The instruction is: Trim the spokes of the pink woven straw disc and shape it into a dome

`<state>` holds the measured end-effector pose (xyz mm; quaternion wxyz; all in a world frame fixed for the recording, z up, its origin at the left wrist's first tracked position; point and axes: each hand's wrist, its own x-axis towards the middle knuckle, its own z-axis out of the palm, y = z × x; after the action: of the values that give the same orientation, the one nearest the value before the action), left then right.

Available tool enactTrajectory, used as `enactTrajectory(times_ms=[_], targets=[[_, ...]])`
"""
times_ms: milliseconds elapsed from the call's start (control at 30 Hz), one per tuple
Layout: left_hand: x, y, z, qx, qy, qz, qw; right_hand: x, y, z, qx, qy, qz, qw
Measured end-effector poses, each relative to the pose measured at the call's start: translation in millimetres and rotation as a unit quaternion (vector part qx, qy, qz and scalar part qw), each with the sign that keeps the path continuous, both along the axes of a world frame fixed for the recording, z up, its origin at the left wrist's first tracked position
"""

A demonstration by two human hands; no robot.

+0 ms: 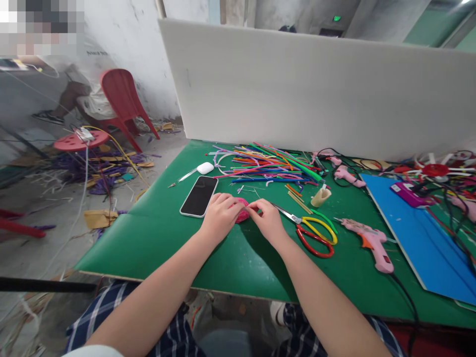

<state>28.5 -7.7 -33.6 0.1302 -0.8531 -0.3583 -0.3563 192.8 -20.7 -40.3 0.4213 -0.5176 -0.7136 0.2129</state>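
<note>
A round, deep-pink piece point(242, 216), seemingly of coiled pipe cleaner, is between my hands, just above or on the green table. My left hand point(221, 214) grips it from the left with fingers bent over its edge. At its right side, the thumb and fingers of my right hand point(268, 221) pinch together on the pink strand. My fingers hide part of the piece. A pile of coloured pipe cleaners point(267, 167) lies beyond both hands. Scissors point(316, 233) with one red and one yellow handle rest right of my right hand; a phone point(200, 196) lies left of my left hand.
On the right are a pink glue gun point(368, 240) with a trailing cord, a blue board point(412, 233) and a purple box point(412, 194). A small beige cup point(320, 197) and a white case point(205, 168) stand nearby. A white panel point(316, 89) closes the table's back.
</note>
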Motion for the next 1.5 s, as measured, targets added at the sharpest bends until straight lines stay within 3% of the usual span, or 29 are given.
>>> enactTrajectory(times_ms=[367,567,633,767,1000,1200,1500], targets=[[0.6,-1.1,2.2,-0.021,0.020,-0.003,1.000,0.0,-1.4,2.0,-0.014,-0.035,0.010,0.999],[5.1,-2.7,5.1,-0.133,-0.050,-0.019,0.990,-1.9,-3.6,3.2,-0.079,0.087,0.009,0.993],[7.0,-2.7,6.1,-0.219,-0.128,-0.029,0.967,-3.9,-3.9,4.0,-0.113,0.152,0.009,0.982],[9.8,-2.2,7.9,-0.414,-0.294,-0.056,0.859,-9.5,-3.5,4.7,-0.169,0.290,0.022,0.942],[10.3,-3.4,7.3,-0.561,-0.417,-0.127,0.704,-14.1,-4.0,6.7,-0.193,0.388,0.024,0.901],[10.4,-4.7,8.1,-0.567,-0.435,-0.140,0.685,-13.5,-5.7,8.8,-0.201,0.413,0.031,0.888],[3.5,-0.2,8.8,-0.601,-0.435,-0.143,0.655,-10.0,-7.2,12.8,-0.190,0.374,0.027,0.908]])
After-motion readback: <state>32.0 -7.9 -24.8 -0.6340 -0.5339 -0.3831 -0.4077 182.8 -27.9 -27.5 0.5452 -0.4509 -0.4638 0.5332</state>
